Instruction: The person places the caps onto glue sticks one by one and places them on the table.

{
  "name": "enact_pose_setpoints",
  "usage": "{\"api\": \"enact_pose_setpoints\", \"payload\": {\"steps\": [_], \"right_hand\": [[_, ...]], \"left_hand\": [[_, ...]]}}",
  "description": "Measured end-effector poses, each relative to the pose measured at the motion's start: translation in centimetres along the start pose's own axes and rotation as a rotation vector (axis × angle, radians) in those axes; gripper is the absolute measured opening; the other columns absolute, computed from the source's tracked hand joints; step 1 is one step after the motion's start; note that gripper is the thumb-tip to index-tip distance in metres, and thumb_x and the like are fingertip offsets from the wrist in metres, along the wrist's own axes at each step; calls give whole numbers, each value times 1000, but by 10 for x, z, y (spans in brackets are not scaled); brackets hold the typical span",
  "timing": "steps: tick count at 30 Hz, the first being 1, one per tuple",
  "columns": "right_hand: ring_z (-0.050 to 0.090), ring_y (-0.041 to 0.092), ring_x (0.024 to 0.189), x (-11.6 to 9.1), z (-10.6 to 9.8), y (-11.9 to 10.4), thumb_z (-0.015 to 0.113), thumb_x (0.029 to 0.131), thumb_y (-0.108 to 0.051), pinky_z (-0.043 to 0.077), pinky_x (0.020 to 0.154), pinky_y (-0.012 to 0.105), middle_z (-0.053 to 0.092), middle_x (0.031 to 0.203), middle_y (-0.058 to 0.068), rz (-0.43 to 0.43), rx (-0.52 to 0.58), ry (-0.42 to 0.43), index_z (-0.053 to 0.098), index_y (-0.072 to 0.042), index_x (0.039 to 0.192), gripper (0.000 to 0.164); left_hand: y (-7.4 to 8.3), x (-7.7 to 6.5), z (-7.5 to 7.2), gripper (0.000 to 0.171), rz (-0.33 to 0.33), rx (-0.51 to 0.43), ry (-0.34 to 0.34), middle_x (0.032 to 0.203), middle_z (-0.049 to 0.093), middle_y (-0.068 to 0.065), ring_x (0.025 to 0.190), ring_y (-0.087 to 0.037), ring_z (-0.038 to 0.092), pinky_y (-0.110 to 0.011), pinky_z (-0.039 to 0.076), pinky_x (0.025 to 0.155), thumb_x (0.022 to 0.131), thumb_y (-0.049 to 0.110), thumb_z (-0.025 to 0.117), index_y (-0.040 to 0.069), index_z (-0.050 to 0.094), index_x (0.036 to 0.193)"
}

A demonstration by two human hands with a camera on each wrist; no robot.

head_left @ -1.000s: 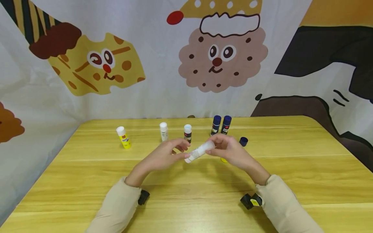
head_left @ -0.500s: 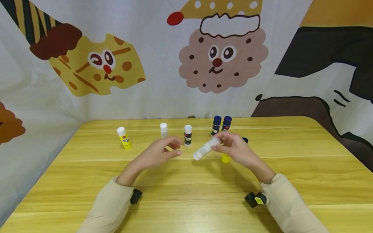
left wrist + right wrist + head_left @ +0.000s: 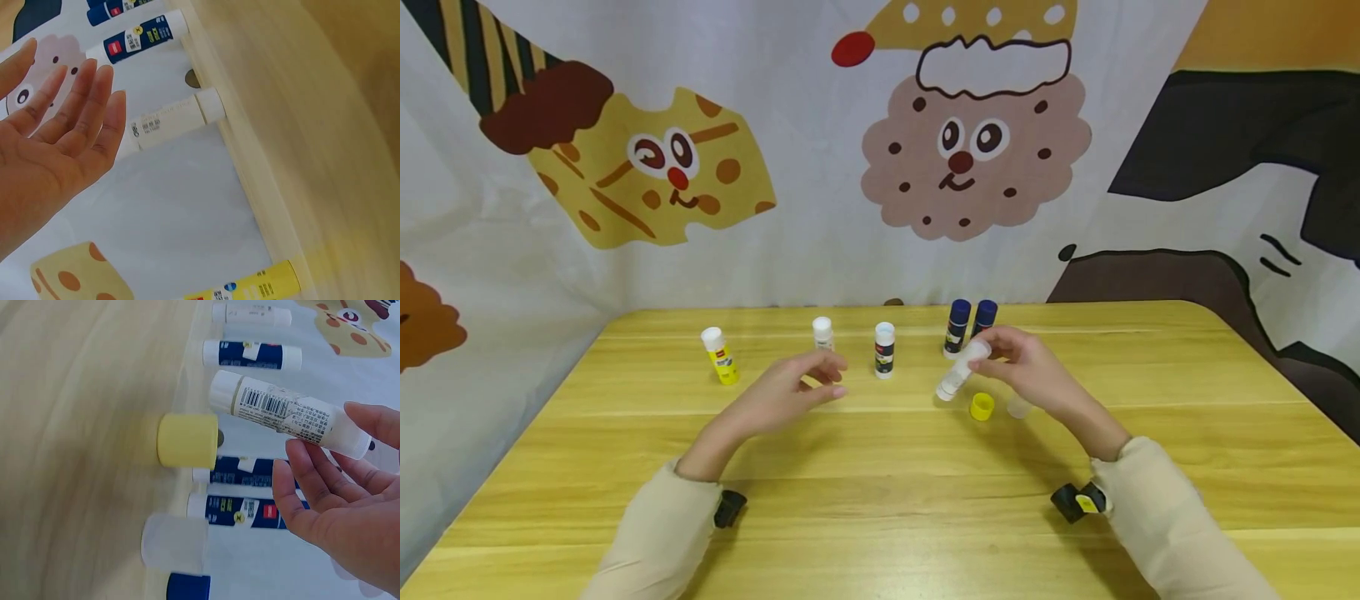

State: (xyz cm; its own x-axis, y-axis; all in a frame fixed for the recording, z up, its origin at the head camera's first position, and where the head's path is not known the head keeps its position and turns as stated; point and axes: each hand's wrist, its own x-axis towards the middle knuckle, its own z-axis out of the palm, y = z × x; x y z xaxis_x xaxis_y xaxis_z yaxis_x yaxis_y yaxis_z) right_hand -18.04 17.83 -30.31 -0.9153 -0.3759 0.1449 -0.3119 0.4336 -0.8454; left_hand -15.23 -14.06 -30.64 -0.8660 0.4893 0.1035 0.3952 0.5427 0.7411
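Note:
My right hand (image 3: 1026, 367) pinches a white glue stick (image 3: 961, 372) near its upper end, holding it tilted above the table. In the right wrist view a barcode label faces the camera along the glue stick (image 3: 281, 412). Below it on the table stand a yellow cap (image 3: 982, 407) and a translucent white cap (image 3: 1018, 406). My left hand (image 3: 790, 392) hovers with relaxed fingers, holding nothing. Past its fingertips in the head view is an upright white glue stick (image 3: 823, 333), partly hidden. A navy-labelled glue stick with a pale top (image 3: 884, 350) stands between the hands.
Two blue-capped glue sticks (image 3: 956, 329) stand at the back, one partly behind my right hand. A yellow glue stick (image 3: 721, 357) stands at the left. A blue cap (image 3: 189, 586) shows in the right wrist view. A printed cloth (image 3: 805, 250) hangs behind the table.
My left hand has come off the white glue stick's lower end and moved left. My right hand has carried the glue stick right and slightly up, uncovering the yellow and translucent caps.

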Motion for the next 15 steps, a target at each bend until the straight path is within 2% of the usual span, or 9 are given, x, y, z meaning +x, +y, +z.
{"api": "enact_pose_setpoints", "payload": {"steps": [8,15], "right_hand": [[55,25,87,1,-12,4,62,87,-7,48,73,26,58,97,16,25,-59,26,57,7,105,24],[54,28,92,2,-19,8,60,89,-11,46,74,42,58,100,16,65,-103,47,56,5,109,26]], "left_hand": [[-8,-6,-7,27,-14,9,28,105,60,-13,96,-23,56,-37,47,78,91,20,58,4,56,113],[-14,-10,-12,26,-39,25,52,103,61,-10,96,-22,56,-36,46,78,90,21,59,6,57,112]]}}
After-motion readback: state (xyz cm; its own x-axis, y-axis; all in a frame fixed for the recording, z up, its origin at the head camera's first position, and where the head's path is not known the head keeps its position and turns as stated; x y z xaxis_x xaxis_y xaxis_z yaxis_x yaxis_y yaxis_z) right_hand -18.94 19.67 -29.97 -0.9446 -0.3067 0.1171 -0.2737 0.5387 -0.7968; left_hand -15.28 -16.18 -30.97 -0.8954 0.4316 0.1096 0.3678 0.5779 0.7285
